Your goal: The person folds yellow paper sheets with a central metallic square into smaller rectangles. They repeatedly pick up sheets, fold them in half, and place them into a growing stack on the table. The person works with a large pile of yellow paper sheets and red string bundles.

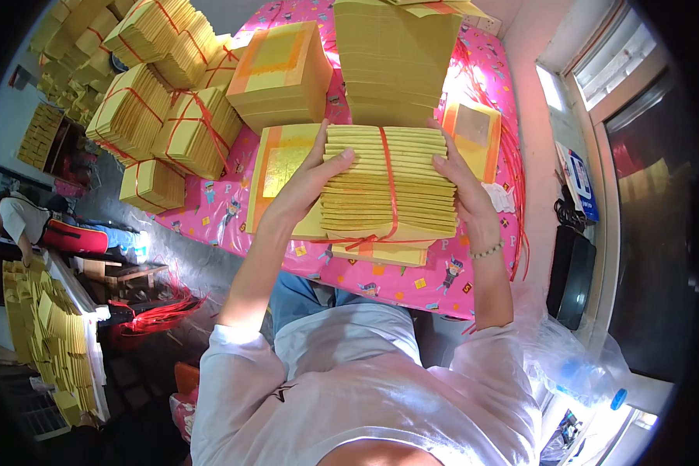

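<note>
Squarely, forearms [258, 268] outstretched, left grip [311, 181] and right grip [464, 182] clasp opposite sides of a yellow bundle [357, 186].

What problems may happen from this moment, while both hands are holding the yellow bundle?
The yellow bundle could shed layers if its red strip slackens. The tall stack just beyond it might topple if bumped. Loose red strips lie near the right hand and might snag its beaded bracelet.
</note>
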Available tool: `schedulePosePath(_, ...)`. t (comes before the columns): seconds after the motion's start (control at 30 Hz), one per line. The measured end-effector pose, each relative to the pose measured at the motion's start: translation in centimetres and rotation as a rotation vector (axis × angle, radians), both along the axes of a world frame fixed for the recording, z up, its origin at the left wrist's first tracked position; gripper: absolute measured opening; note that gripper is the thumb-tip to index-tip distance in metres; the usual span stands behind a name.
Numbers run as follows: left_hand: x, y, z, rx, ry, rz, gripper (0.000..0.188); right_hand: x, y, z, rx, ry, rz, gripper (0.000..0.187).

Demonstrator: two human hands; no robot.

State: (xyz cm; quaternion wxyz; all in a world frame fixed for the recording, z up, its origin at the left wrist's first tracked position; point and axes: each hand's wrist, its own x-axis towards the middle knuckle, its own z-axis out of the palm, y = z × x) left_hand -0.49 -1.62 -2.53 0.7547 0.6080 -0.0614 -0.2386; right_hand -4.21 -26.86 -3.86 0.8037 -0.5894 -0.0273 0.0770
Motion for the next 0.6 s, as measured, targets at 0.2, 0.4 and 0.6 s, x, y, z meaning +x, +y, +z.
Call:
schedulePosePath(0.2,0.2,0.2,-0.3,0.016,-0.046,-0.041,0.092,0.3,0.0,-0.7,0.142,0.035,0.006,0.075)
schedulePosePath(0.4,-0.5,-0.3,0.5,0.021,-0.035,0.022,0.094,0.1,-0.6,-0.5,0.124,-0.021,0.034,0.078)
schedulePosePath(0.6,-0.3,-0.4,0.6,0.088,-0.058,-0.007,0.088,0.0,-0.7,-0.7,0.045,-0.014,0.076,0.084)
